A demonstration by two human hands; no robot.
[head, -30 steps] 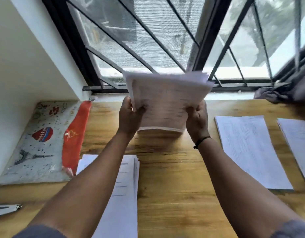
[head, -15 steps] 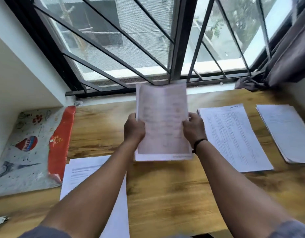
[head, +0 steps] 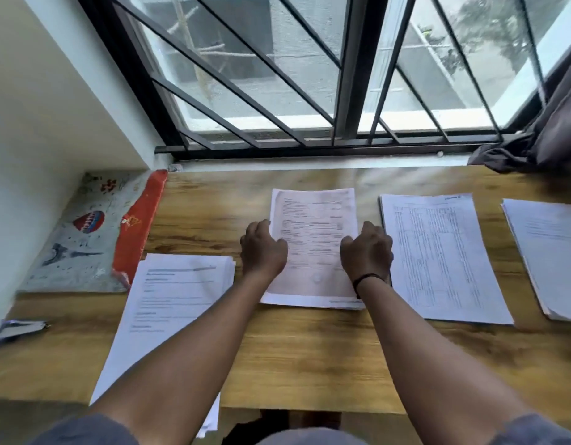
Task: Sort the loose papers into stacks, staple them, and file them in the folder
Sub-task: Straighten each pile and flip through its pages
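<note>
Right now both hands are holding the middle stack (head: 313, 242) by its long edges as it is lying flat on the desk (head: 294, 354): the left hand (head: 263, 248) is curling its fingers round the left edge with the thumb resting on the top sheet, and the right hand (head: 367, 250) is doing the same on the right edge. The main risk, as I am judging it, is that the sheets are fanning out of line when the hands are letting go; the bottom edge is already showing a few sheets peeking out unevenly, so a staple driven now would be catching some pages crookedly or missing the lowest ones. A sideways nudge could also be pushing this stack into the table-printed stack (head: 438, 255) lying just beside it on the right, mixing sorted sets. The near-left stack (head: 168, 303) is hanging over the front edge of the desk, and a forearm brushing it could be sending it to the floor. The middle stack is looking white, printed in short blocks of text, fairly thin. A fourth stack (head: 547, 255) is lying at the far right, the patterned folder (head: 91, 232) with its red spine is sitting at the left against the wall, and what is looking like the stapler (head: 17, 329) is lying at the left edge, well apart from the hands.
</note>
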